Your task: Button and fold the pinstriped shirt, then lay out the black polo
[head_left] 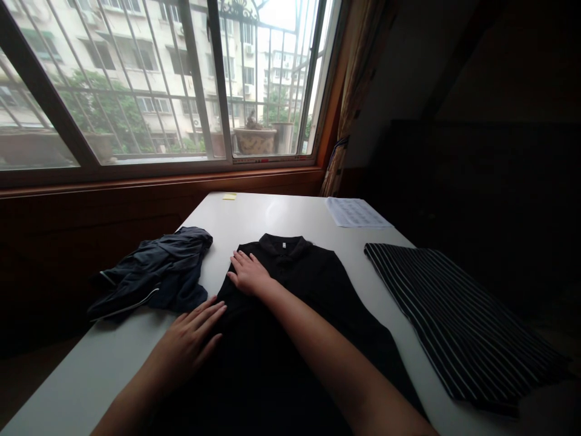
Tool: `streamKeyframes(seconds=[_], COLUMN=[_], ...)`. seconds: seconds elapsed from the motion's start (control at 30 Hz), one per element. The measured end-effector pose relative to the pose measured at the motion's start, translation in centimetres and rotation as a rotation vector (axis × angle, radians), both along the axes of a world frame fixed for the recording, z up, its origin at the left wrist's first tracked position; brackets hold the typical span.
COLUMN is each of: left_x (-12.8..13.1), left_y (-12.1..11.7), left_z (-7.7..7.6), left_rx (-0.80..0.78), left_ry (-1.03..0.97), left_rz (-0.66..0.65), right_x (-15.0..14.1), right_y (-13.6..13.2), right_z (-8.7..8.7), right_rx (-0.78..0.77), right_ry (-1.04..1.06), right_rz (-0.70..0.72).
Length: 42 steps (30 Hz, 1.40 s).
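Note:
A black collared shirt point(313, 272) lies spread on the white table, its collar pointing toward the window and a small white label showing at the neck. My right hand point(249, 274) rests flat on the shirt's left shoulder, fingers stretched out; its forearm crosses over the chest. Lower down, my left hand point(193, 333) lies along the shirt's left edge with its fingers extended, touching the dark cloth. Neither hand grips anything. The shirt's lower part is dark and partly covered by my arms.
A crumpled dark blue garment point(158, 272) lies at the table's left edge. On the right is a black cloth with white stripes point(454, 315). Printed paper point(356, 212) and a yellow sticky note point(229, 197) lie on the far part of the white table point(290, 212), below a barred window point(158, 85).

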State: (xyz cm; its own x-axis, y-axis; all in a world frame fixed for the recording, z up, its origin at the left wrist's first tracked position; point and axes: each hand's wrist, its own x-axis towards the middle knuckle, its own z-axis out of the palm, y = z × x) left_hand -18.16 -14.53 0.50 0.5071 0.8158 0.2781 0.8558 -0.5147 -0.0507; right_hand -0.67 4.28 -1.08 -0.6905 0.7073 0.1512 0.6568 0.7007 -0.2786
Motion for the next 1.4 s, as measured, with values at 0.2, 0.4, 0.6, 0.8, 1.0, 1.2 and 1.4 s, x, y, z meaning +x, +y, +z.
streamKeyframes(seconds=[0.2,0.4,0.6,0.8,1.0,1.2,1.4], left_x=[-0.7,-0.2,0.4,0.6,0.5,0.3,0.7], left_y=[-0.1,-0.5,-0.4,-0.4,-0.3,-0.4,-0.4], left_z=[-0.3,0.8,1.4,2.0,1.8,1.8,1.1], left_rx=[0.045,0.054,0.039,0.056,0.066,0.094,0.096], left_ry=[-0.04,-0.087,-0.151,-0.134,-0.126,-0.119,-0.108], left_rz=[0.017,0.05,0.007,0.018,0.033,0.035,-0.07], right_x=[0.4,0.0,-0.3,-0.5,-0.3,0.6,2.5], right_y=[2.1,4.2,5.9,6.2,4.4,-0.1,-4.1], right_z=[0.0,0.0,-0.1,-0.2,1.1,2.3,1.0], right_rx=[-0.036,-0.054,-0.03,0.05,0.173,0.224,0.077], right_ry=[-0.053,-0.083,-0.082,-0.031,0.051,0.078,-0.013], right_rz=[0.034,0.021,-0.001,-0.041,-0.038,0.09,0.304])
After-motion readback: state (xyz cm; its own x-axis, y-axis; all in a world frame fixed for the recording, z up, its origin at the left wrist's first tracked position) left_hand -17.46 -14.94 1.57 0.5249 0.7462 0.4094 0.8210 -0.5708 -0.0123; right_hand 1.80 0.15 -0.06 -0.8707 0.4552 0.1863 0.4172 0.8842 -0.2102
